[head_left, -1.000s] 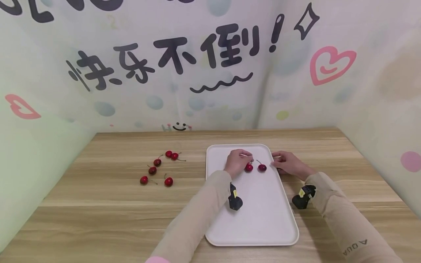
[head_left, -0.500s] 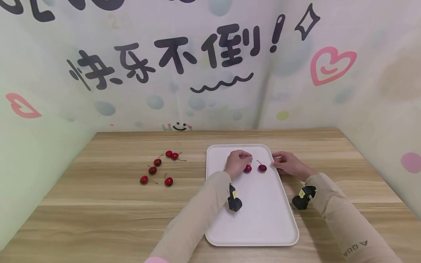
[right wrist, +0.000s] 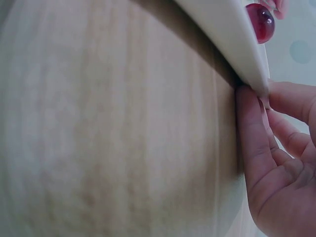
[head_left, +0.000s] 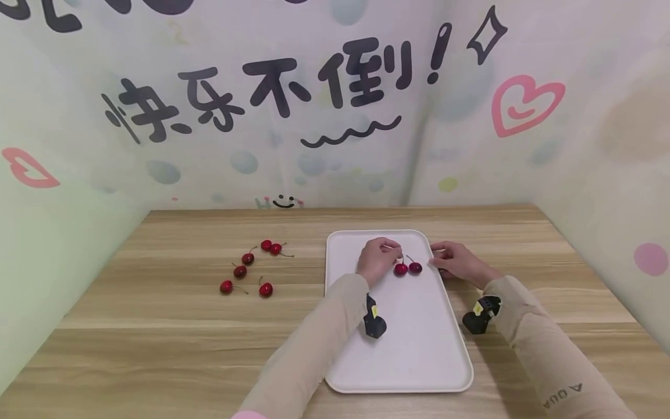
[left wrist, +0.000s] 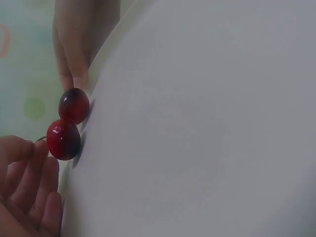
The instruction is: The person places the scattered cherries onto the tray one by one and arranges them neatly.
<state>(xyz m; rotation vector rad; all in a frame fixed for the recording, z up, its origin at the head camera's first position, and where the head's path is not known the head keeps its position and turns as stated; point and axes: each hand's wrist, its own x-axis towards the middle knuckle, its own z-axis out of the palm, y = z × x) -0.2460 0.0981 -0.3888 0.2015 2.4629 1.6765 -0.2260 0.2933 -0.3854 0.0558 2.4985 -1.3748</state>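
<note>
My left hand is over the far part of the white tray. Its thumb and finger pinch the thin green stem of a red cherry, while the other fingers are loosely bent below. Right beside that fruit is a darker second cherry with its stem pointing up and back; the two overlap in the left wrist view. At the tray's right edge, my right hand grips the rim between thumb and fingers, one finger reaching under it.
Left of the tray, several more cherries with stems lie on the wooden table in a loose curve. A printed fabric backdrop rises behind the table's far edge. Small black cameras sit on both wrists.
My left hand has brought the pinched cherry to the right, closing the gap to the second cherry. My right hand stays at the tray's rim.
</note>
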